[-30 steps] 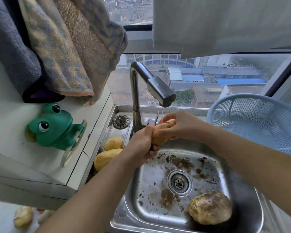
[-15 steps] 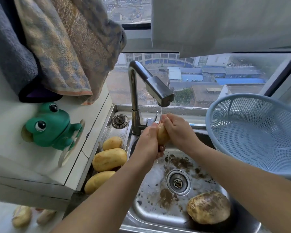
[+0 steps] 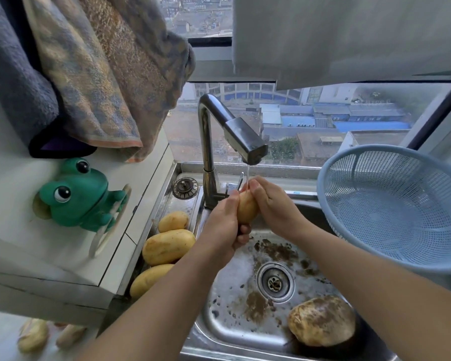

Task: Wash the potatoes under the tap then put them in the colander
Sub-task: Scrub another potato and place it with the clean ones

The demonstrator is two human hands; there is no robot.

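tap (image 3: 242, 136): was smooth metal with a dull, brushed shine.
sink (image 3: 224, 316): was stainless steel, glossy and wet, speckled with gritty brown dirt.
drain strainer (image 3: 275, 282): was shiny metal.
colander (image 3: 391, 204): was pale blue plastic mesh, matt.
held potato (image 3: 246, 208): had smooth yellow skin, wet and slick between my left hand (image 3: 223, 227) and my right hand (image 3: 274, 207).
dirty potato (image 3: 322, 320): looked rough to me, crusted with brown earth.
clean potatoes (image 3: 168, 246): had smooth, matt yellow skin.
frog (image 3: 81, 196): was green plastic, smooth and glossy.
towels (image 3: 102, 82): were terry cloth, nubbly and matt.
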